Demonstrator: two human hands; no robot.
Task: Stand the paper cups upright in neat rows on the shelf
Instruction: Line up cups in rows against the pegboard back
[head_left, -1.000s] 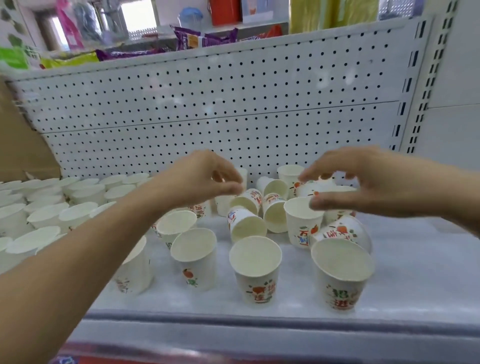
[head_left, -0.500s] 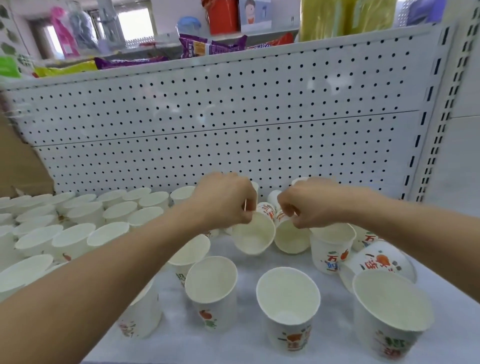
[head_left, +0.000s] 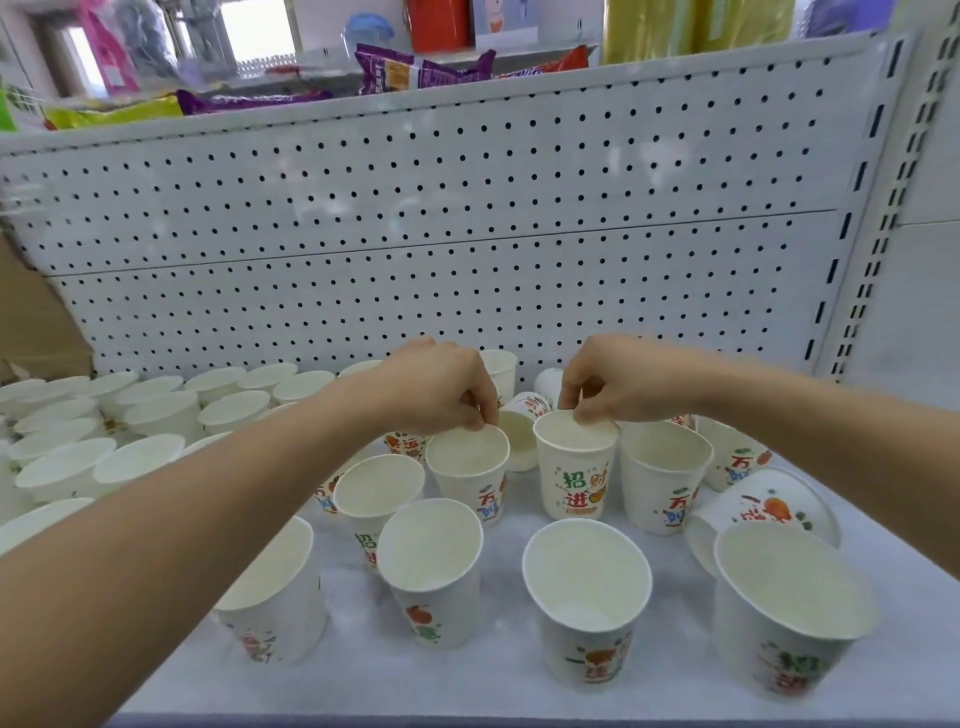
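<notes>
White paper cups with colourful print stand and lie on the white shelf (head_left: 519, 691). My left hand (head_left: 441, 387) pinches the far rim of an upright cup (head_left: 470, 475). My right hand (head_left: 618, 384) pinches the far rim of a second upright cup (head_left: 574, 478) beside it. Between and behind these two, a cup (head_left: 519, 439) lies on its side with its mouth facing me. Another tipped cup (head_left: 763, 512) lies at the right. Several upright cups stand in front, such as the one nearest the middle (head_left: 587, 597).
Neat rows of upright cups (head_left: 156, 415) fill the shelf's left side. A white pegboard back panel (head_left: 467, 234) rises behind. A slotted upright post (head_left: 878, 218) bounds the right. A brown cardboard box (head_left: 31, 332) sits at far left. Snack packets (head_left: 415, 73) lie on the shelf above.
Both hands reached into the cluster, took hold of two tipped cups by their rims and turned them from lying with mouths toward me to standing upright. The camera moved closer.
</notes>
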